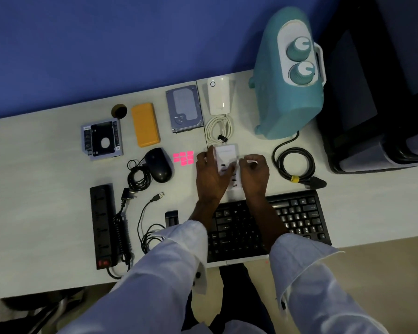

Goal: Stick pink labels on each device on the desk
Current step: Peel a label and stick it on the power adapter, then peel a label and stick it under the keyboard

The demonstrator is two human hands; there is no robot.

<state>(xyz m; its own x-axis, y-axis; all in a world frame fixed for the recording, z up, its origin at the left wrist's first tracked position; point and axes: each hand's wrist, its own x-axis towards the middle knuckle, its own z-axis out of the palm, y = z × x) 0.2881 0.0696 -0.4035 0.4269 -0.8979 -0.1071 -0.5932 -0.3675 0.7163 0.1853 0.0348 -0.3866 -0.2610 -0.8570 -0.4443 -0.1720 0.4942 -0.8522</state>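
A white multi-port USB hub [227, 151] lies in the middle of the desk, just beyond the keyboard. My left hand [209, 175] grips its left side, thumb along the edge and fingers over the ports. My right hand [255, 173] is at the hub's right side with its fingertips pinched together, and a small white strip [252, 161] shows at them. Both hands hide much of the hub. A cluster of several bright pink labels [183, 158] lies on the desk just left of my left hand. No pink label shows on any device.
Around the hands lie a black keyboard [299, 216], black mouse [160, 165], orange case [145, 124], hard drive [184, 109], drive caddy [102, 139], white adapter [219, 95] with coiled cable, teal appliance [287, 92], black power strip [102, 225], and coiled black cables [293, 165].
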